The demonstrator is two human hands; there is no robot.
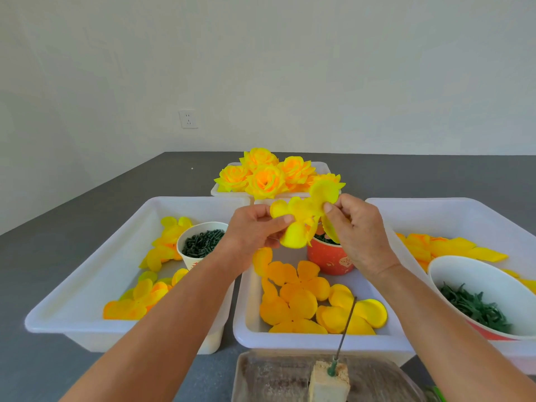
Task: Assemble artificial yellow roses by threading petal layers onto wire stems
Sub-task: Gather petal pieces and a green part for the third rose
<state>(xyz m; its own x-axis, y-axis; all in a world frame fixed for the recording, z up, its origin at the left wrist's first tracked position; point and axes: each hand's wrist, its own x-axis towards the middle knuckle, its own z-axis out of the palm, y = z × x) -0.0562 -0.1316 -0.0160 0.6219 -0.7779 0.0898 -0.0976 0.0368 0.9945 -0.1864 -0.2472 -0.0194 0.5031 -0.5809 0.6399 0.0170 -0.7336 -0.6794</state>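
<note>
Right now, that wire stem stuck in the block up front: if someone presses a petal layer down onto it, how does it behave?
The wire stem looks thin and already leans, so it would probably flex sideways under a push. It stands in a small block, which might tip or slide. The petal layer, held by both hands, looks limp, so likely little resistance.

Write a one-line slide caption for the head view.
Both hands, left hand and right hand, pinch a yellow petal layer above the middle tray and upright wire stem.

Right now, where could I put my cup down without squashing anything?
Bare grey table left of the left tray, and beyond the right tray. Crowded: the middle tray, full of petal layers, under both hands.
</note>
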